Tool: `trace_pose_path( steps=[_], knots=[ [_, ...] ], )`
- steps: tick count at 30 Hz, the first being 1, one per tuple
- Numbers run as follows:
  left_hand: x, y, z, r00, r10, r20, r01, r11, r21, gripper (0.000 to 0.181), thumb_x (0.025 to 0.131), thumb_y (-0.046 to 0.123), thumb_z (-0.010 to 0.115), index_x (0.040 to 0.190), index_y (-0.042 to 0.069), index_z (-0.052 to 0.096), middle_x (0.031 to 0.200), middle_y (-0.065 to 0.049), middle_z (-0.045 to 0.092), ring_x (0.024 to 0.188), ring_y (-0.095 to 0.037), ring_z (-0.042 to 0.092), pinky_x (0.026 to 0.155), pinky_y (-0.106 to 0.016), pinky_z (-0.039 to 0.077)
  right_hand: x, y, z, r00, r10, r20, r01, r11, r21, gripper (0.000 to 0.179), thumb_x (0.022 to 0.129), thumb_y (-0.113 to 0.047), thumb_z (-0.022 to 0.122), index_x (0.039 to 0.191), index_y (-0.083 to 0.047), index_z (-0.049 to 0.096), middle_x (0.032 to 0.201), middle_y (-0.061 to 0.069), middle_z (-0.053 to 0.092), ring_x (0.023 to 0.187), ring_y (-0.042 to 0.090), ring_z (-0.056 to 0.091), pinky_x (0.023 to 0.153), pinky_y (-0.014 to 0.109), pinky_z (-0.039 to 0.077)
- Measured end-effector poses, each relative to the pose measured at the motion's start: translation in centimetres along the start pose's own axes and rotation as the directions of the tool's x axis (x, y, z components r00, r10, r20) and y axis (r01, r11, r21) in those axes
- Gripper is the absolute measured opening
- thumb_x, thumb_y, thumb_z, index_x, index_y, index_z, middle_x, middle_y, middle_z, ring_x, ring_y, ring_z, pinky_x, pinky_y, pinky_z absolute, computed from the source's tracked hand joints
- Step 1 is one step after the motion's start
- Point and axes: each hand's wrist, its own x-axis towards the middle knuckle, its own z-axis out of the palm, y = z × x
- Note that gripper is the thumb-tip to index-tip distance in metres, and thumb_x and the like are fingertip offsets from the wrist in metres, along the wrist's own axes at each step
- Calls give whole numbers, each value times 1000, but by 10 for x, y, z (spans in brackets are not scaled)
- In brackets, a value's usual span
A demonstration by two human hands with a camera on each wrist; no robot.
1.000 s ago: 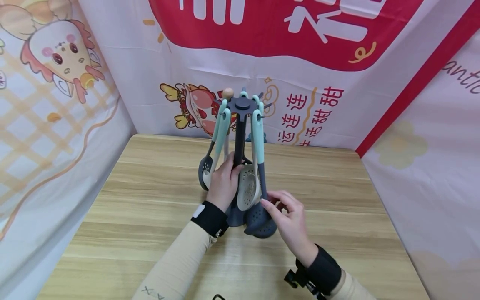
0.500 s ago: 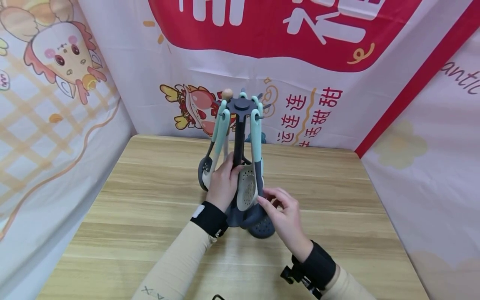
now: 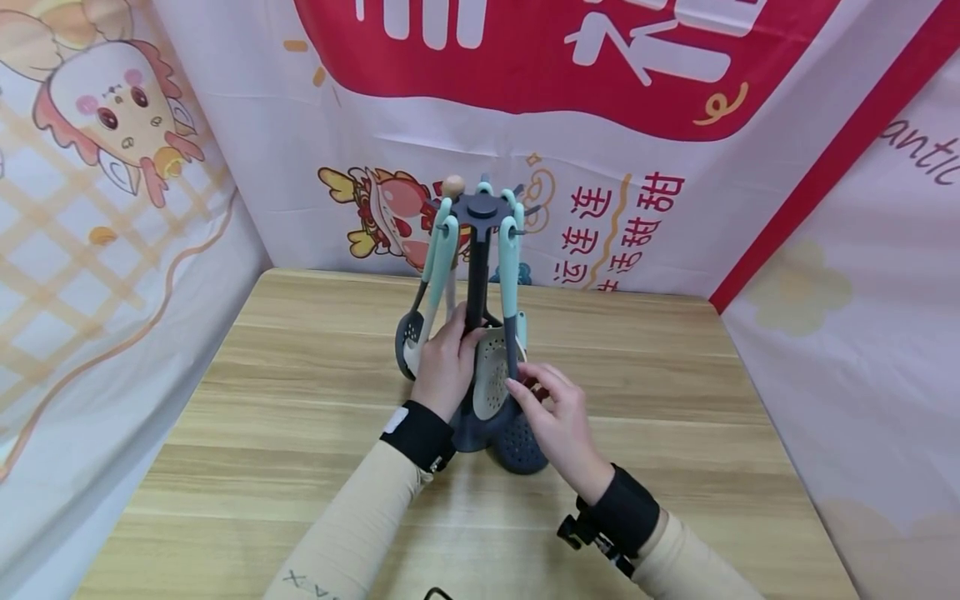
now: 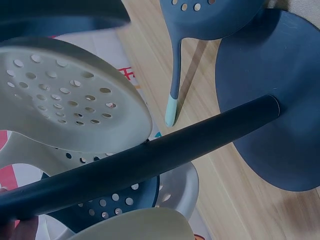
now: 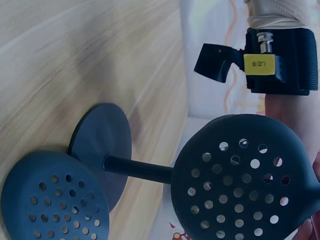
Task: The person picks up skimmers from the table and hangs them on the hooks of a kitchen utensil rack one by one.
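Note:
A dark utensil stand stands upright on the table, hung round its top with mint-handled kitchen tools. My left hand grips its pole partway down. With thumb and fingers, my right hand pinches the dark neck of a skimmer whose handle top is at a front hook; its perforated head fills much of the right wrist view. A second dark skimmer lies on the table beside the stand's round base. Next to the pole hangs a beige slotted spoon.
Other tools hang at the stand's left, including a dark perforated one. A wooden knob shows by the top. The wooden table meets printed cloth walls at the back and sides.
My right hand has moved left and slightly up, bringing the pinched skimmer closer to the pole. More of the skimmer lying on the table shows. The left hand stays on the pole.

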Motion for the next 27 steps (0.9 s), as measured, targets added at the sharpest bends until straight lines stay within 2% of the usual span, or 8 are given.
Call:
trace_pose_path(
  steps=[15,27],
  knots=[
    [-1,-1,-1,1000,4,3,-4,1000,22,24,104,17,51,126,9,51,110,-13,70,105,-28,70,87,-44,59,6,11,10,992,-126,0,126,991,-38,15,89,-1,70,103,5,71,91,13,69,78,17,61,67,25,54],
    [-1,0,0,1000,-10,0,10,1000,4,22,103,13,53,125,9,52,110,-12,69,104,-28,70,87,-43,60,5,13,11,997,-81,10,81,997,-15,18,92,-7,69,107,2,71,93,10,69,81,16,61,72,26,56]
  ],
)
